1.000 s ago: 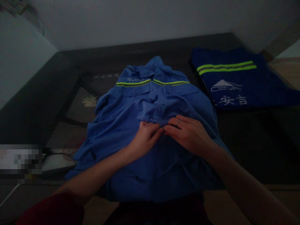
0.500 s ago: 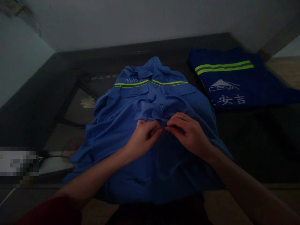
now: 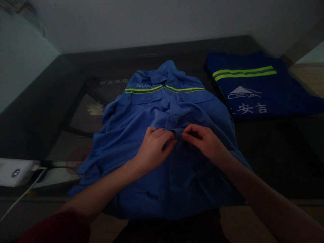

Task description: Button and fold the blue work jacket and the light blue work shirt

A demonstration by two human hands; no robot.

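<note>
A blue work shirt (image 3: 141, 118) with a yellow-green reflective stripe across the chest lies front up on the dark table, its collar away from me. Midway down the front placket, my left hand (image 3: 158, 145) is closed on the fabric, thumb against the curled fingers. My right hand (image 3: 202, 140) pinches the placket edge just right of it, thumb and forefinger together. Only a small gap separates the fingertips of both hands. Above them shows a fastened-looking button (image 3: 175, 117). Whatever button or hole lies between the fingers is too dark to make out.
A folded dark blue garment (image 3: 253, 81) with a reflective stripe and white lettering lies at the right. On the left, a white box-like device (image 3: 17, 172) has a white cable (image 3: 24, 195) plugged in. The dark glossy table (image 3: 37, 111) meets a pale wall behind.
My right hand's fingers have shifted slightly right, and their pinch has changed shape. My left hand stays in nearly the same place on the shirt. The view has moved a little.
</note>
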